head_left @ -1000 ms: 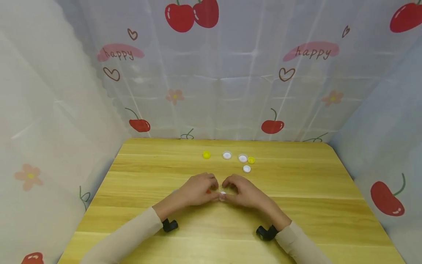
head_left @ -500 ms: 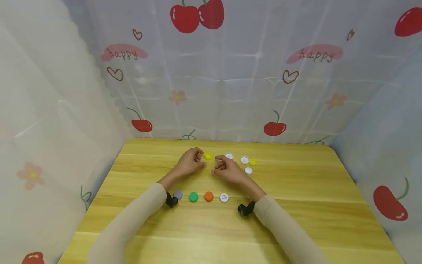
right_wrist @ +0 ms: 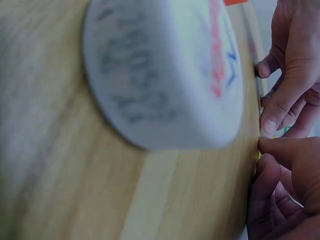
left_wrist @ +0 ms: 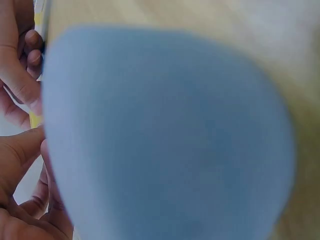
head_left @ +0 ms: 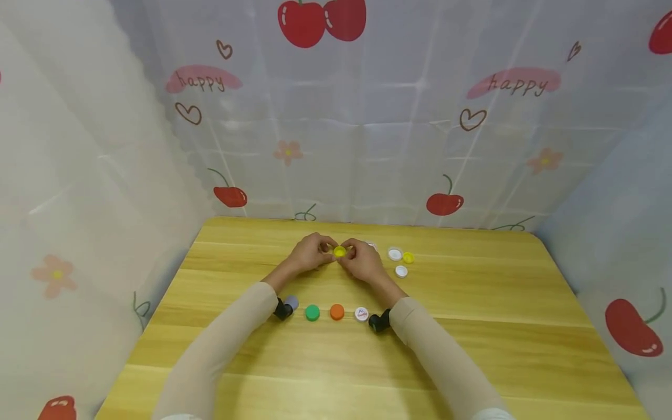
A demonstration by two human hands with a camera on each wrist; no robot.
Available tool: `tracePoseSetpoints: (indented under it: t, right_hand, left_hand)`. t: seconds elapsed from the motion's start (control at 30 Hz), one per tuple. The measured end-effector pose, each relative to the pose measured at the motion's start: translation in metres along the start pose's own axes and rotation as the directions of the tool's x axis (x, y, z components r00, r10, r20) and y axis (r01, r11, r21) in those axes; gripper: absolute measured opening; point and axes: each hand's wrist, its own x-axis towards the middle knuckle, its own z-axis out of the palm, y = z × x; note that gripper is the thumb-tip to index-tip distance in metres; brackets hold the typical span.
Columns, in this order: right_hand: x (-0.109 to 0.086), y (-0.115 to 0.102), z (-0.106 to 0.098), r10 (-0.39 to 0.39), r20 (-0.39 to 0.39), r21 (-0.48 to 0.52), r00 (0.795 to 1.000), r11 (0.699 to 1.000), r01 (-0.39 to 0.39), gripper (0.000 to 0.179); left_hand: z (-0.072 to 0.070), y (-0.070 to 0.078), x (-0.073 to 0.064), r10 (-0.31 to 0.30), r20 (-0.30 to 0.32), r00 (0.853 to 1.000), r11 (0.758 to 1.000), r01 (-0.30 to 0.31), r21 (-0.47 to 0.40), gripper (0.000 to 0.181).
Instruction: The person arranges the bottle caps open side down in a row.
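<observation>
At the back of the table, both hands meet at a yellow bottle cap [head_left: 339, 251]. My left hand [head_left: 308, 254] pinches its left side between thumb and forefinger, and my right hand [head_left: 362, 261] pinches the right side the same way. The cap's hollow side shows in the head view; only a yellow sliver [left_wrist: 35, 120] of it appears between the fingertips in the left wrist view. A blue-grey cap [left_wrist: 165, 135] fills much of that view, close to the camera. In the right wrist view a white cap [right_wrist: 200, 75] with red and blue print looms large.
Nearer the front, green [head_left: 312, 312] and orange [head_left: 337, 312] caps lie in a row with the blue-grey and printed white ones, beside the wrist cameras. Right of the hands are a clear-rimmed white cap [head_left: 395, 254], another yellow cap [head_left: 408, 258] and a small white cap [head_left: 401, 272].
Both hands left the printed white cap at the row's right end, moved to the back of the table, closed in on the yellow cap from either side and now pinch it.
</observation>
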Motion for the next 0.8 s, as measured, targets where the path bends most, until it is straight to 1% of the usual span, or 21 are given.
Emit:
tracePoseSetpoints:
  t: [0.13,0.27,0.33,0.47,0.6,0.7,0.73,0.8]
  right_hand:
    - [-0.001,-0.001,-0.002,-0.003,-0.017,0.003,1.0,1.0,0.003,0.033]
    - [-0.001,-0.001,-0.003,-0.006,-0.004,0.005,1.0,1.0,0.006,0.033]
    - [-0.002,-0.001,-0.004,-0.013,0.011,0.003,1.0,1.0,0.013,0.033]
    - [-0.007,-0.002,-0.012,-0.052,0.052,-0.011,0.997,0.999,0.053,0.032]
    - [-0.017,-0.007,-0.022,-0.128,0.07,-0.079,0.989,0.988,0.134,0.031]
    - [-0.03,-0.008,-0.029,-0.175,0.044,-0.1,0.984,0.979,0.179,0.029]
    - [-0.035,-0.008,-0.032,-0.187,0.03,-0.094,0.982,0.978,0.189,0.029]
    - [-0.047,-0.007,-0.038,-0.211,0.003,-0.048,0.977,0.976,0.211,0.028]
  left_hand:
    - [0.0,0.005,-0.001,-0.014,-0.005,1.0,1.0,0.014,0.011,0.032]
    - [0.0,0.007,-0.003,-0.019,-0.006,1.0,0.999,0.019,0.026,0.031]
    - [0.0,0.008,-0.004,-0.011,0.009,1.0,1.0,0.011,0.008,0.03]
    - [-0.002,0.009,-0.007,0.042,0.035,0.999,0.998,-0.04,-0.046,0.029]
    - [-0.006,0.012,-0.017,0.109,0.04,0.993,0.993,-0.107,-0.046,0.03]
    - [-0.009,0.019,-0.028,0.155,0.034,0.987,0.988,-0.154,-0.03,0.033]
    - [-0.008,0.021,-0.032,0.173,0.03,0.984,0.985,-0.172,-0.027,0.034]
    - [-0.007,0.028,-0.042,0.211,0.015,0.977,0.977,-0.21,-0.043,0.036]
